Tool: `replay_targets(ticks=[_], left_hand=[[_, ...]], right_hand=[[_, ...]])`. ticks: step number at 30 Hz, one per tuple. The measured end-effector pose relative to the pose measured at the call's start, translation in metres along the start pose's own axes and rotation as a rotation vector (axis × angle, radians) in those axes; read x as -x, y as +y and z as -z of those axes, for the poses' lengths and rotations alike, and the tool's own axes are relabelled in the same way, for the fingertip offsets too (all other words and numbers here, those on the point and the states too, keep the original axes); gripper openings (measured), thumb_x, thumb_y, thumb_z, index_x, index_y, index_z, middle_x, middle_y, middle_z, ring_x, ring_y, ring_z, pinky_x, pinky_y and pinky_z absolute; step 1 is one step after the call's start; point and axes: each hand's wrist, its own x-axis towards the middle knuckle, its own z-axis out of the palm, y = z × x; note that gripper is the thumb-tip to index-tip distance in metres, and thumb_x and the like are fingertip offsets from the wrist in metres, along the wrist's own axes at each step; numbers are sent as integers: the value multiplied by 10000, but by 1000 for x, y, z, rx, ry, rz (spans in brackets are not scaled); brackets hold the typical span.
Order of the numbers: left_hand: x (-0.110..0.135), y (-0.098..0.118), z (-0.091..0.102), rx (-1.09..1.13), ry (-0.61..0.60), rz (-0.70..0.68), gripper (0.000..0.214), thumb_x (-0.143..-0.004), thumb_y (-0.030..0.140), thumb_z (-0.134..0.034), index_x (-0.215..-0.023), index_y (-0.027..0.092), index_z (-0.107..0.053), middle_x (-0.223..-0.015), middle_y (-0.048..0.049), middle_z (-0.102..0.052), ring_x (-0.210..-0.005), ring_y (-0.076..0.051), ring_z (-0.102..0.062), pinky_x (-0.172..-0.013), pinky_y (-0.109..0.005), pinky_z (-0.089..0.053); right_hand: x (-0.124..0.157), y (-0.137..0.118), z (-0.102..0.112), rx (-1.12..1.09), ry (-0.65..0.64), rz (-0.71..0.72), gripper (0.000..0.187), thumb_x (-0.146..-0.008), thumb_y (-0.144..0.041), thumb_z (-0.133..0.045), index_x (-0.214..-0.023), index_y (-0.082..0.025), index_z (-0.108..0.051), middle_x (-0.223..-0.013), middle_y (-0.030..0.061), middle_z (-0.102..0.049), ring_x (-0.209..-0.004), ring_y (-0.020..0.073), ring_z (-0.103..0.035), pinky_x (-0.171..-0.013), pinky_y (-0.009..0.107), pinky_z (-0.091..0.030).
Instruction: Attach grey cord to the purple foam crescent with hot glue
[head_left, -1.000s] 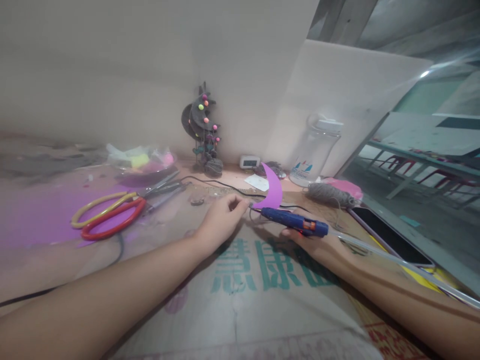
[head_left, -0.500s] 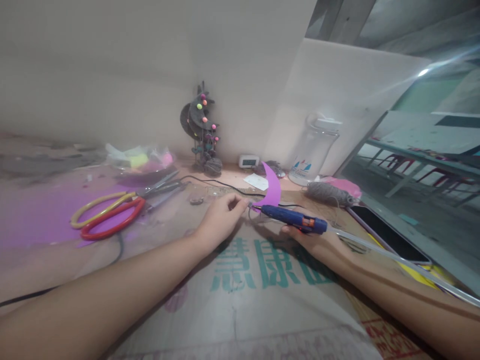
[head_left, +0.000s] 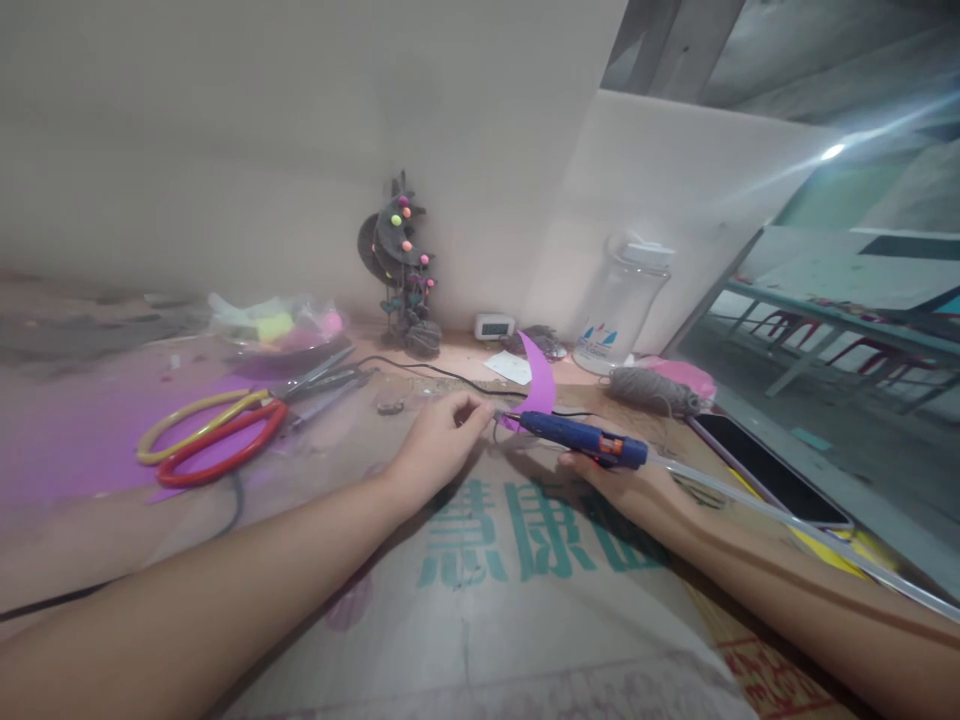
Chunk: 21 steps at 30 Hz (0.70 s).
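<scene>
My left hand (head_left: 439, 445) reaches forward over the cardboard and pinches the lower tip of a purple foam crescent (head_left: 541, 380), which stands upright. A blue hot glue gun (head_left: 581, 439) lies in my right hand (head_left: 634, 490), fingers wrapped round it from below. Its nozzle points left and touches the crescent's lower tip beside my left fingertips. A clear glue stick (head_left: 787, 520) trails out of the gun's back towards the right.
Red and yellow scissors (head_left: 217, 440) lie on purple foam sheet (head_left: 67, 450) at left. A dark crescent ornament with coloured balls (head_left: 401, 260) stands at the wall. Also here: a plastic jar (head_left: 626, 305), grey yarn (head_left: 652, 390), a phone (head_left: 765, 470), a black cable (head_left: 427, 370), printed cardboard (head_left: 510, 560).
Almost nothing has moved. Both hands hold their places, and the glue gun's nozzle has crept slightly closer to the crescent's tip. The view has shifted a little.
</scene>
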Motion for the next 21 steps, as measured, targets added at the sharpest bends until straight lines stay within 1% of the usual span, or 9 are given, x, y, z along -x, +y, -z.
replay_targets(ticks=[3,7,9,11,14,15,17,18,21], left_hand=[[0,-1,0,-26,-2,2,241,-851,367,-503,-753,170,-602,-746,-1,-630,-731,-161,-561,-690,-253,-396],[-2,-3,0,-12,-8,16,254,-848,379,-504,-758,166,-610,-721,0,-619,-711,-159,-555,-667,-252,-393],[-3,-4,0,27,2,34,263,-843,396,-508,-753,167,-601,-724,0,-621,-703,-156,-551,-666,-250,-393],[-3,-4,0,76,-4,50,268,-837,411,-511,-751,169,-589,-730,-2,-620,-697,-154,-547,-663,-249,-393],[-2,-2,-1,113,-46,46,254,-825,404,-526,-759,167,-591,-731,-7,-617,-710,-158,-549,-673,-253,-397],[-2,-1,-2,111,-60,43,248,-823,399,-530,-768,166,-597,-735,-9,-616,-720,-161,-549,-681,-257,-399],[-1,0,-2,104,-76,45,245,-823,392,-532,-776,163,-606,-736,-13,-612,-727,-163,-545,-687,-262,-398],[-1,1,-3,103,-79,49,247,-824,393,-531,-775,163,-608,-735,-15,-609,-723,-163,-541,-683,-264,-396],[-1,0,-2,106,-72,55,265,-823,412,-531,-750,165,-597,-720,-15,-592,-702,-162,-527,-654,-263,-386]], right_hand=[[-1,2,-3,5,32,-14,217,-765,-417,-641,-809,-206,-624,-777,26,-655,-712,203,-605,-660,324,-508],[-2,6,1,-22,20,-6,206,-793,-434,-608,-762,-231,-605,-724,10,-635,-669,194,-590,-618,310,-499],[-3,4,9,-28,53,-9,251,-823,-463,-565,-754,-227,-615,-719,17,-635,-669,193,-590,-620,310,-496],[-6,2,21,-31,129,-37,347,-860,-506,-498,-712,-218,-620,-711,25,-633,-675,190,-595,-631,310,-489],[-21,2,39,-164,257,-90,444,-886,-557,-429,-674,-212,-611,-724,36,-655,-702,186,-624,-658,304,-493],[-29,3,44,-219,272,-107,451,-883,-570,-430,-685,-212,-618,-743,42,-671,-716,188,-638,-666,302,-499],[-49,8,49,-241,226,-138,451,-864,-592,-454,-740,-209,-656,-786,56,-699,-736,194,-656,-670,298,-507],[-60,12,49,-208,167,-165,441,-849,-596,-481,-792,-206,-679,-828,68,-714,-763,206,-665,-662,297,-507],[-97,22,40,-18,77,-182,388,-761,-542,-639,-889,-183,-709,-855,84,-729,-804,234,-666,-672,293,-502]])
